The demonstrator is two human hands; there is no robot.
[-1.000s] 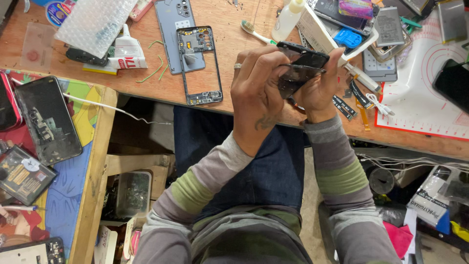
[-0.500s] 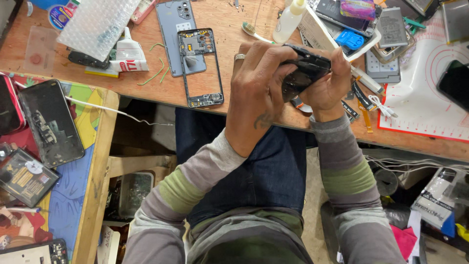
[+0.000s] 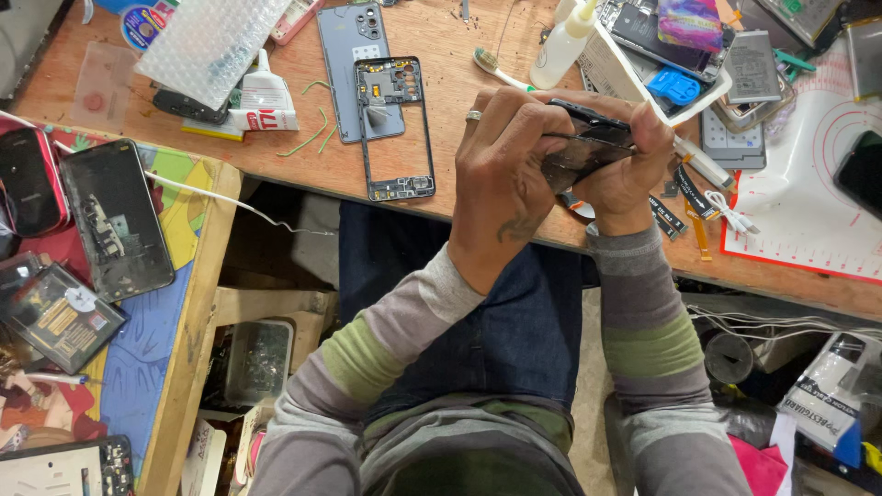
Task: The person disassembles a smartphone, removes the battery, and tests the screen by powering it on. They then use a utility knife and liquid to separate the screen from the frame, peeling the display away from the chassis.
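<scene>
Change since a second ago: black phone screen panel (image 3: 588, 147), then tipped face-up between the hands at centre frame, now lies flatter and edge-on, both hands closed tighter round it; work on the panel appears to be continuing, nothing set down.

Far left: dark phone (image 3: 115, 219), glossy, scuffed, flat on a side table with a printed colourful cover (image 3: 188, 303).
Upper left: sheet of bubble wrap (image 3: 207, 39), clear, dimpled.
Upper centre: grey phone back cover (image 3: 354, 55), matte; overlapping it, a black phone mid-frame (image 3: 397, 129), hollow rectangle, on the wooden bench (image 3: 441, 37).
Centre: left hand (image 3: 503, 174), ringed, fingers curled over the panel's near end.
Right of centre: right hand (image 3: 629, 165), fingers wrapped shut on its far end.
Far right: white silicone work mat (image 3: 808, 202), red-lined.
</scene>
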